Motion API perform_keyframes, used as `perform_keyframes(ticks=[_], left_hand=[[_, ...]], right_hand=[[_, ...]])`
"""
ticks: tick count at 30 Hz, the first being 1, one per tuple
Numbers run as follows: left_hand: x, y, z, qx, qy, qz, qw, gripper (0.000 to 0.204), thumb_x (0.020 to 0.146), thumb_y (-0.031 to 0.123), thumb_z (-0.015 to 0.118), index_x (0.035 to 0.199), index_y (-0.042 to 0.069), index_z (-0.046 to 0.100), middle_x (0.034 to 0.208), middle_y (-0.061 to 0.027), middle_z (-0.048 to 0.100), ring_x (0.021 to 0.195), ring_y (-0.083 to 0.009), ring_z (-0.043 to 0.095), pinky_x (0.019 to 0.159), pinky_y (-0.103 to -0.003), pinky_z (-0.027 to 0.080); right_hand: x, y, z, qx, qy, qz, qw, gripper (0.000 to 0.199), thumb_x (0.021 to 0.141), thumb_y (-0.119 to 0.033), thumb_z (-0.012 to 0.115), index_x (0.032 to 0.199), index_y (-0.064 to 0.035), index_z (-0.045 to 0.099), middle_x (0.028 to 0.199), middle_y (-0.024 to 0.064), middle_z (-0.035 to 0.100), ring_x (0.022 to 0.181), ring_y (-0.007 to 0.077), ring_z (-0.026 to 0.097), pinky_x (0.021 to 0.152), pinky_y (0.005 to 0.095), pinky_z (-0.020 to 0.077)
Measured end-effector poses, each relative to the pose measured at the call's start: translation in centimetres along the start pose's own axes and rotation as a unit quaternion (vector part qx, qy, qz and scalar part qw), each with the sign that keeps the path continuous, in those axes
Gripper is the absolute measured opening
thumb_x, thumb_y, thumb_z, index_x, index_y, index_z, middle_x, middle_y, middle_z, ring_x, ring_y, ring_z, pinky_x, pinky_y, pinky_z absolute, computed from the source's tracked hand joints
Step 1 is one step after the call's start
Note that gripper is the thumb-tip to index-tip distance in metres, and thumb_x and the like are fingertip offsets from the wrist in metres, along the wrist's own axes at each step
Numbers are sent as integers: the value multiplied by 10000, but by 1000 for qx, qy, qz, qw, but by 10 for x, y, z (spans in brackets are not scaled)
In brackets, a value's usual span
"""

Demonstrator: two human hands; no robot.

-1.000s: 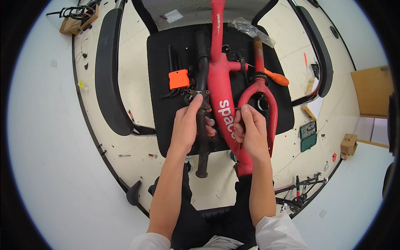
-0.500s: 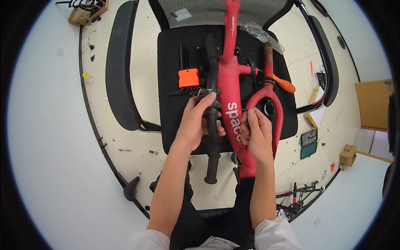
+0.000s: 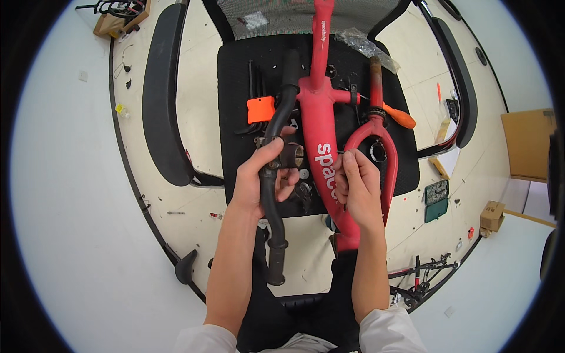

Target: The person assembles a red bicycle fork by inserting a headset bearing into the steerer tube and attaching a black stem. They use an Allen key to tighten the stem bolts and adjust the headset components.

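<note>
My left hand [image 3: 262,170] is closed round the middle of a black bicycle handlebar [image 3: 275,217], at its stem clamp. The stem's round open end [image 3: 294,155] faces right, beside my fingers. My right hand [image 3: 360,182] pinches a thin dark rod [image 3: 340,152], perhaps a hex key, mostly hidden by the fingers. It hovers over the red bicycle frame [image 3: 321,123], which lies lengthwise on the seat of a black office chair [image 3: 232,165]. Right of the frame rests a red fork [image 3: 393,170] with a rusty steerer tube.
An orange hex-key holder [image 3: 261,110] lies on the seat's left. At the right are an orange-handled tool [image 3: 400,116] and a clear plastic bag [image 3: 368,47]. Armrests [image 3: 162,97] flank the seat. On the floor sit a green case [image 3: 436,203], a saddle [image 3: 186,266] and cardboard boxes [image 3: 492,216].
My left hand has moved the handlebar left, away from the frame, and turned it so the stem's open end shows. My right hand stays nearly in place, still pinching.
</note>
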State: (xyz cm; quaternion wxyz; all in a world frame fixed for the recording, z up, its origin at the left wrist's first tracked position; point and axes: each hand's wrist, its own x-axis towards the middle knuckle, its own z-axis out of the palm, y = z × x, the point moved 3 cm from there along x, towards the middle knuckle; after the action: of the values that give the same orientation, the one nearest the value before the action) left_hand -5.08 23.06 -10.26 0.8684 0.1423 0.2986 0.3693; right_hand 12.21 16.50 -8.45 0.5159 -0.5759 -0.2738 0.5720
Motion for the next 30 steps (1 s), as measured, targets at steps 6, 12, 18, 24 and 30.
perform_keyframes(ticks=[6,12,18,24,30], left_hand=[[-1,-4,11,5,-83,-5,997,582,884,288,542,1333,-70,449,1229,-234,563,1012,-386,661,696,-487,663],[0,-10,12,36,-40,-18,998,423,932,268,573,1247,-7,510,1046,-143,597,960,-301,675,776,-462,635],[7,-14,12,393,60,120,910,370,944,315,649,1112,-11,595,1021,-74,557,877,-170,659,757,-328,554],[5,-18,34,590,118,211,770,536,933,472,620,1061,-48,638,1144,-105,569,844,-275,647,740,-357,508],[13,-26,27,559,117,229,788,543,952,463,599,1081,-63,641,1173,-130,555,884,-256,620,794,-350,490]], right_hand=[[-9,-8,15,29,-42,-14,999,250,1085,-194,437,939,-24,546,634,-54,414,509,12,332,451,193,258],[-15,-12,17,-14,-46,-55,997,227,1082,-173,430,1003,-2,557,628,-42,416,525,23,338,466,207,279],[-17,-12,12,-76,2,-77,994,193,1049,-136,493,1086,7,617,629,-19,468,581,45,413,525,234,346],[-8,0,4,-179,64,-134,973,155,1022,-116,530,1060,14,605,612,83,534,527,128,507,522,294,402],[-9,-1,0,-212,61,-143,965,142,1004,-96,540,1045,19,614,639,146,565,525,223,569,536,321,435]])
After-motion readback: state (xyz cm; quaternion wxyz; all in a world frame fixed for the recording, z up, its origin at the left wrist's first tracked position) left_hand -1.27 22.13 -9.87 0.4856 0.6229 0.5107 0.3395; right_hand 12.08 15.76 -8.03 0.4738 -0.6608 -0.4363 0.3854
